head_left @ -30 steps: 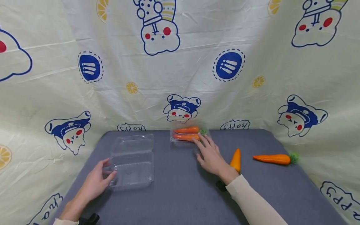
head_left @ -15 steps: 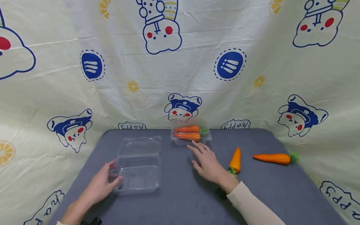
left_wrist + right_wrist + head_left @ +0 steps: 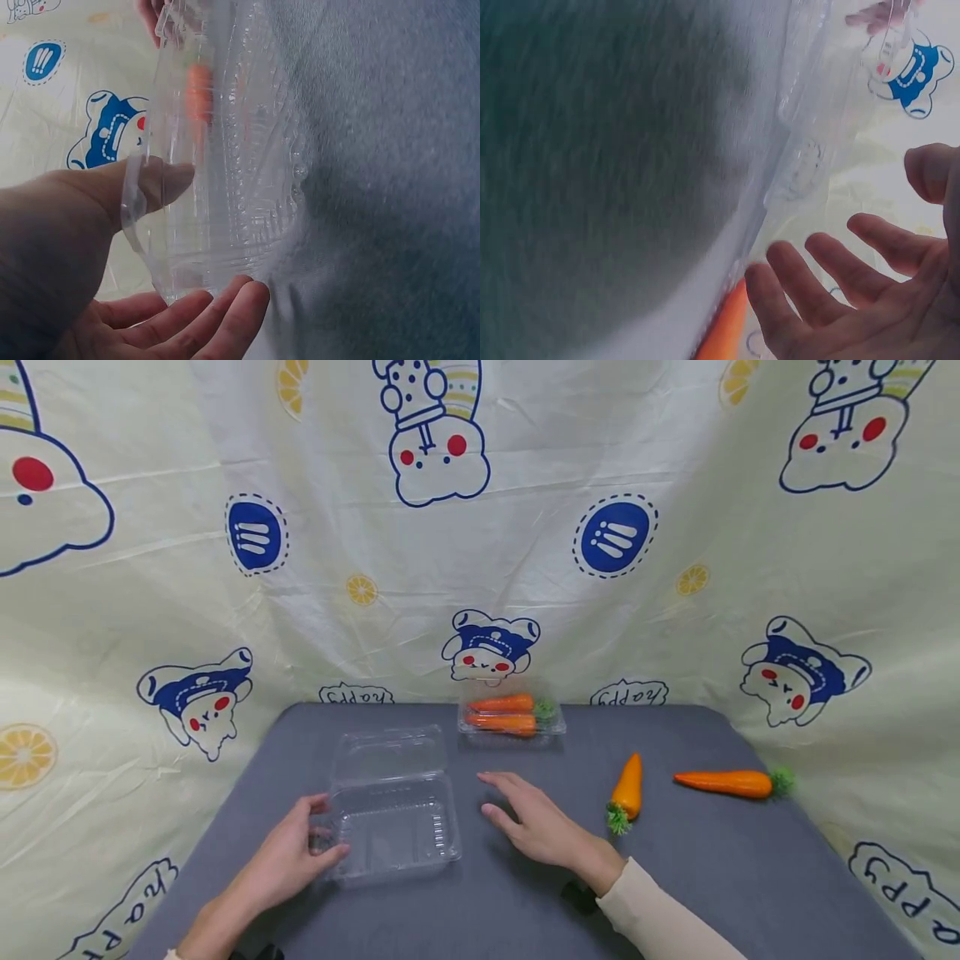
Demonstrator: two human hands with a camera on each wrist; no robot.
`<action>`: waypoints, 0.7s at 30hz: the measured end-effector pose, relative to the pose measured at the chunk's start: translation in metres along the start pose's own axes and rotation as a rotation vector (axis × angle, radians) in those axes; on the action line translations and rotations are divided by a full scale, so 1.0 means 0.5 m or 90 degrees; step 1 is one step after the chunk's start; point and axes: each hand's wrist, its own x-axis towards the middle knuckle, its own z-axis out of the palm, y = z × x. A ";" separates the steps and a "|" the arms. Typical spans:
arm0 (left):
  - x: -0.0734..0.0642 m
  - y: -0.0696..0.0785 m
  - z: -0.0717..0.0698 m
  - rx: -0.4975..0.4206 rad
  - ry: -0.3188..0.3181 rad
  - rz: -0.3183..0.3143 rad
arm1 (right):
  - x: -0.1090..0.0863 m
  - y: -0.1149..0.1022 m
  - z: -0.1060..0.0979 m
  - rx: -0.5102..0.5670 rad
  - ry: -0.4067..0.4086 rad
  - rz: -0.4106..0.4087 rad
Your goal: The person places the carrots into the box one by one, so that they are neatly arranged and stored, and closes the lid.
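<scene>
The left hand grips the clear box by its left side, thumb and fingers either side of the wall; a light hold should stop the thin plastic buckling, with any slide made flat on the desk. Just right of the clear box hovers the right hand, fingers loose, holding nothing, able to steady the opposite rim. Farther right of the clear box lie a short carrot, easily knocked, and a long carrot. Beyond the clear box, rightward, a second box holds packed carrots.

You have a clear plastic clamshell box, ribbed and see-through, on the grey table, left of centre. Open: lid (hinged on the far edge) folded back away from you; base mouth up.
</scene>
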 end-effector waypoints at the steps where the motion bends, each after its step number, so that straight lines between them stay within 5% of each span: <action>1: 0.001 0.001 0.002 -0.003 0.003 -0.003 | -0.001 -0.002 0.003 0.011 -0.007 0.000; 21: 0.063 -0.001 0.018 -0.040 0.017 -0.052 | -0.017 -0.019 0.019 0.143 -0.121 -0.008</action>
